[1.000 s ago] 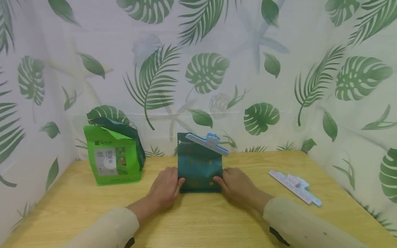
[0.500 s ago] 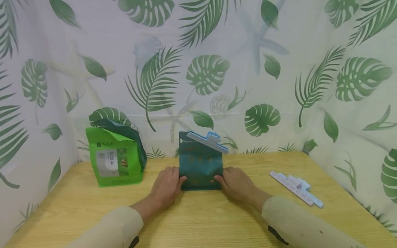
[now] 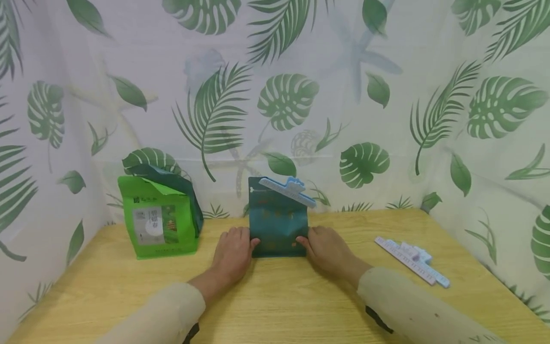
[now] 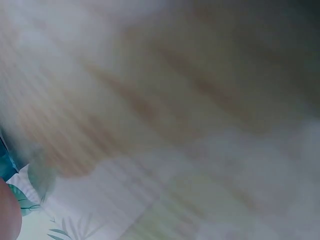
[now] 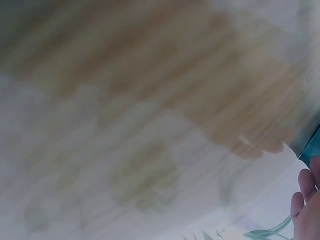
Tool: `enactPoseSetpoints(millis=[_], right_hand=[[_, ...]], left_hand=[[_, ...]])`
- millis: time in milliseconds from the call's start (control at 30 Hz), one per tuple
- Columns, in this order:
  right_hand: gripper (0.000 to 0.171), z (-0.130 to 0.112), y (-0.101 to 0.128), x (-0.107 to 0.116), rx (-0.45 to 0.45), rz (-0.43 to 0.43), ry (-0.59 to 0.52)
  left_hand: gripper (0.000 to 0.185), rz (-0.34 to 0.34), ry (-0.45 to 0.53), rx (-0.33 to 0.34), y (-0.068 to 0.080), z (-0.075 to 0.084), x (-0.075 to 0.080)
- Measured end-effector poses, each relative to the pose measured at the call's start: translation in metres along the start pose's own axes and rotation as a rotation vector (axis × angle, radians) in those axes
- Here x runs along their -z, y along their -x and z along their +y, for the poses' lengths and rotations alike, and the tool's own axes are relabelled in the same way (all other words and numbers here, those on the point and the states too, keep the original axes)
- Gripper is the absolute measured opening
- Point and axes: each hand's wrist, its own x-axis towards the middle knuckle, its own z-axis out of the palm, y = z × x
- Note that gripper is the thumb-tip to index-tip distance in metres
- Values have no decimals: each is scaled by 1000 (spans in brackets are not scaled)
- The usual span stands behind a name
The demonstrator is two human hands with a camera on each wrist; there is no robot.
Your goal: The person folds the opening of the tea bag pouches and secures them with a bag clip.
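A dark teal pouch bag [image 3: 277, 222] stands upright in the middle of the table in the head view. Across its top right corner sits a light blue sealing clip [image 3: 289, 191], slanting down to the right. My left hand [image 3: 234, 253] grips the bag's left side low down, thumb on the front face. On the opposite side my right hand [image 3: 330, 251] holds it likewise. Only a corner of the teal bag [image 4: 7, 162] shows in the left wrist view. In the right wrist view, fingers [image 5: 304, 182] lie by the bag's edge; the rest is mostly blurred tabletop.
To the left stands a bright green tea bag [image 3: 161, 227] with a second dark teal bag [image 3: 195, 205] behind it. On the right, a pinkish sealing clip [image 3: 404, 260] lies against a light blue clip [image 3: 442, 279]. A leaf-patterned cloth [image 3: 318, 57] encloses the wooden table [image 3: 275, 306].
Both hands have slid the teal bag a little away from me, toward the back of the table. Their grip on its sides looks the same, and the clip has moved with it.
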Motion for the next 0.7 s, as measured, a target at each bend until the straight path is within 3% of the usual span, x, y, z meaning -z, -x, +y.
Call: enactPoseSetpoints(millis=[333,567,700], right_hand=[[40,-4,-10,-3,-126,-67,99],[40,-3,-14,-7,-145,-39,150],[41,0,-19,-10,-175,-71,161]], left_hand=[[36,-41,-43,54,-9,0,-5],[36,-62,-43,94,-16,2,-5],[37,-70,-74,113,-20,1,-7]])
